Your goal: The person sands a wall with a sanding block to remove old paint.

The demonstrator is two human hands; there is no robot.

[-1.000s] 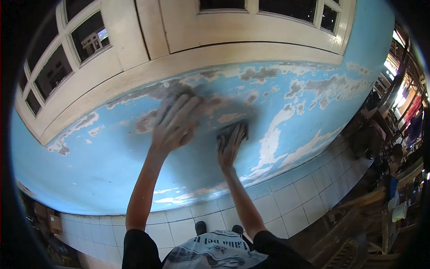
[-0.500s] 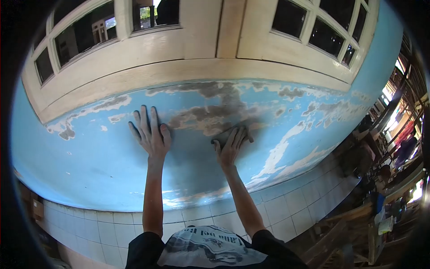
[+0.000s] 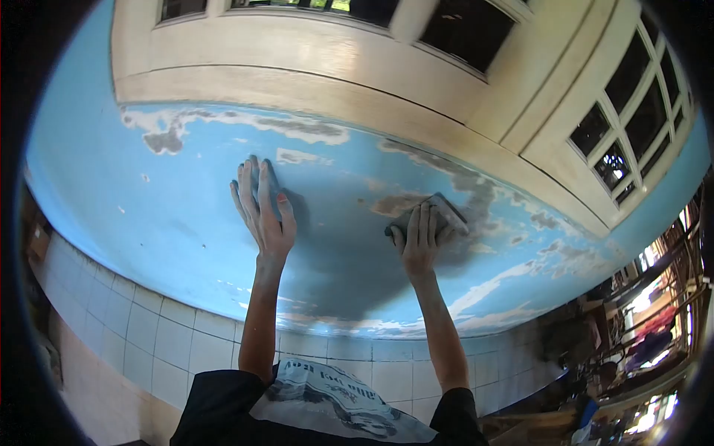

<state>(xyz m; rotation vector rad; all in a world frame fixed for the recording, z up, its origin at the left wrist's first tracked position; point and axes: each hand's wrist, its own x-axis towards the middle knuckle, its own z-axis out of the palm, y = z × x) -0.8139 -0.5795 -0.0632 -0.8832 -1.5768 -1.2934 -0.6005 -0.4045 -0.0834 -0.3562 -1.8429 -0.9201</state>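
Observation:
A light blue wall (image 3: pixel 186 201) with flaking, patchy white and grey areas fills the middle of the head view. My left hand (image 3: pixel 266 219) lies against it with fingers stretched out, and I see nothing held there. A dark shadow falls beside its fingers. My right hand (image 3: pixel 420 241) presses a dark grey piece of sandpaper (image 3: pixel 451 212) to the wall, at the edge of a bare grey-brown patch (image 3: pixel 398 203). The fingers cover part of the sheet; its upper right corner sticks out past them.
Cream window frames (image 3: pixel 312 56) with dark glass panes project above the wall. White tiles (image 3: pixel 171 346) run along below it. On the right lies a cluttered area with wooden beams (image 3: pixel 632 401) and red cloth (image 3: pixel 658 320).
The view has turned and tilted. My right hand has shifted on the wall, showing more of the sandpaper's corner. My left fingers have drawn closer together.

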